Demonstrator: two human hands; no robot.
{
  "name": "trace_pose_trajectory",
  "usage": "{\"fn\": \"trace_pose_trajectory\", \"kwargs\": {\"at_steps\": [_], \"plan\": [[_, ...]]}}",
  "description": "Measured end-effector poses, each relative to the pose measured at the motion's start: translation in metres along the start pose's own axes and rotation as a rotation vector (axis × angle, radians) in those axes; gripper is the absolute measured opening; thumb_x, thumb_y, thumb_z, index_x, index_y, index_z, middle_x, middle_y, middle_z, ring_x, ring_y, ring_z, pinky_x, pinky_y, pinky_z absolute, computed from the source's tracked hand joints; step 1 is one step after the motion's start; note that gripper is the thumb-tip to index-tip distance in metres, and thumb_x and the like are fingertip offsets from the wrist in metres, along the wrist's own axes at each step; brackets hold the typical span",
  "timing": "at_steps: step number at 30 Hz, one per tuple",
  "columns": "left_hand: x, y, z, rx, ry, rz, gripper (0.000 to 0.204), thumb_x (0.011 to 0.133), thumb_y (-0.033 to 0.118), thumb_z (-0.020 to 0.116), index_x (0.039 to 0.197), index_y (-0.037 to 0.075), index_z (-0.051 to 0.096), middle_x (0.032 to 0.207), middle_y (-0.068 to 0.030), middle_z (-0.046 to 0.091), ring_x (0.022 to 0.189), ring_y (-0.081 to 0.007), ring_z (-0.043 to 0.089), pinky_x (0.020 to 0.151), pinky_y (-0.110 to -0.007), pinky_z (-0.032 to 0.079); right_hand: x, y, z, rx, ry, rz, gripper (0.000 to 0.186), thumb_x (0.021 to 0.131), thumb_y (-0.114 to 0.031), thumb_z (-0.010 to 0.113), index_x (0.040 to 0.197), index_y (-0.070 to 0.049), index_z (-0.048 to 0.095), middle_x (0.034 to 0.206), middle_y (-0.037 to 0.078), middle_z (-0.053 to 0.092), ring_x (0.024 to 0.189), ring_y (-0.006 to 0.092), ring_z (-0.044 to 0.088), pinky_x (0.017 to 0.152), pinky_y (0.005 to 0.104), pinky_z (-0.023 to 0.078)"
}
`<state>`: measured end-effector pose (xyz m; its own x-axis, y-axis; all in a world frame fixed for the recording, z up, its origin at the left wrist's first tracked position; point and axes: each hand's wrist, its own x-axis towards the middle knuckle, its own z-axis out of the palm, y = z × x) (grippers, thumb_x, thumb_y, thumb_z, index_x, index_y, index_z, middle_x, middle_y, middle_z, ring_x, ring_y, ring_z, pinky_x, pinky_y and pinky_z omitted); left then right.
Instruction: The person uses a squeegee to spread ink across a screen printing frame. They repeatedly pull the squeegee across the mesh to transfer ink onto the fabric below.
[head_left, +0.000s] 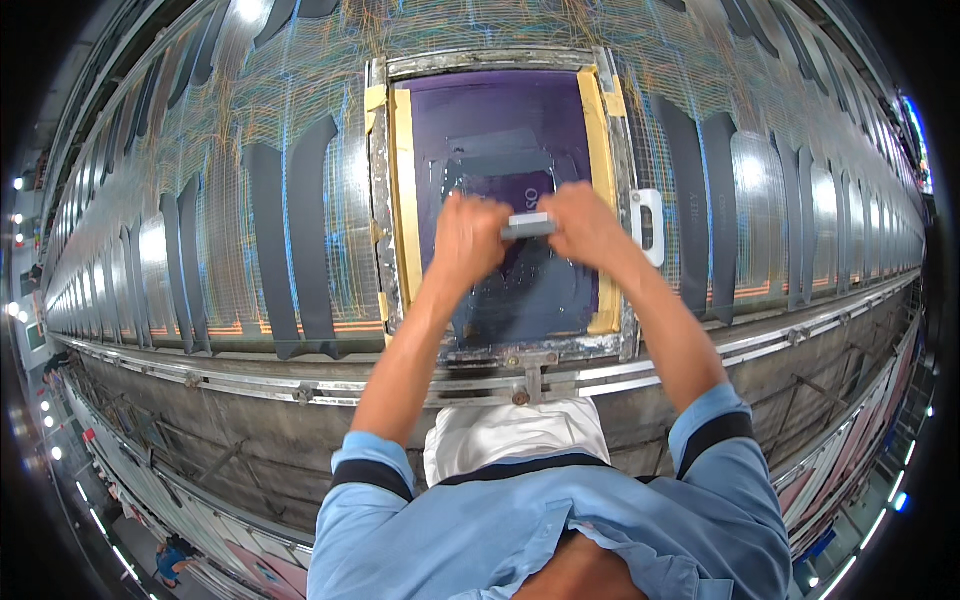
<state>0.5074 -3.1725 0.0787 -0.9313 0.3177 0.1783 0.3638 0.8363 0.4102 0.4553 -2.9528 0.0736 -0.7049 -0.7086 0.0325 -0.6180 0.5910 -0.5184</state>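
Note:
My left hand and my right hand are closed on the grey handle of a squeegee, held across the middle of a printing screen. The screen's purple mesh has dark grey ink smeared over its middle and lower part, with pale lettering near my right hand. Its worn metal frame has yellow tape along both sides and a white grip on the right. The squeegee's blade is hidden under my hands and the handle.
A long table with a grid of coloured lines runs left and right, carrying several dark grey cut fabric pieces. A metal rail follows its near edge. Another person in blue is at the far lower left.

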Motion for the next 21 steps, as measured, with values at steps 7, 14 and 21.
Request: {"fn": "trace_pose_trajectory", "kwargs": {"at_steps": [7,14,21], "plan": [[-0.092,0.062,-0.006,-0.005,0.04,-0.055,0.03,0.062,0.004,0.08,0.088,0.012,0.071,0.089,-0.0017,0.069,0.087,-0.0238,0.063,0.083,-0.039,0.044,-0.065,-0.038,-0.018,0.31,0.159,0.161,0.038,0.081,-0.037,0.085,0.097,-0.005,0.071,0.1,0.017,0.07,0.101,0.0343,0.065,0.094,0.0467,0.049],[-0.115,0.07,-0.009,0.03,0.04,-0.003,0.042,0.056,0.006,0.083,0.096,0.013,0.073,0.099,0.0003,0.072,0.092,-0.0222,0.063,0.083,-0.04,0.043,-0.069,0.071,-0.001,0.202,0.641,0.897,0.03,0.097,-0.034,0.069,0.112,-0.008,0.067,0.1,0.022,0.074,0.097,0.0425,0.071,0.085,0.049,0.053],[-0.156,0.091,-0.006,0.016,0.032,0.036,0.045,0.056,0.0,0.076,0.099,0.013,0.071,0.1,0.0001,0.072,0.089,-0.0225,0.062,0.083,-0.04,0.043,-0.077,0.069,-0.002,0.223,0.722,0.853,0.025,0.098,-0.032,0.069,0.106,-0.009,0.065,0.088,0.018,0.074,0.082,0.0408,0.072,0.074,0.0466,0.054]]}}
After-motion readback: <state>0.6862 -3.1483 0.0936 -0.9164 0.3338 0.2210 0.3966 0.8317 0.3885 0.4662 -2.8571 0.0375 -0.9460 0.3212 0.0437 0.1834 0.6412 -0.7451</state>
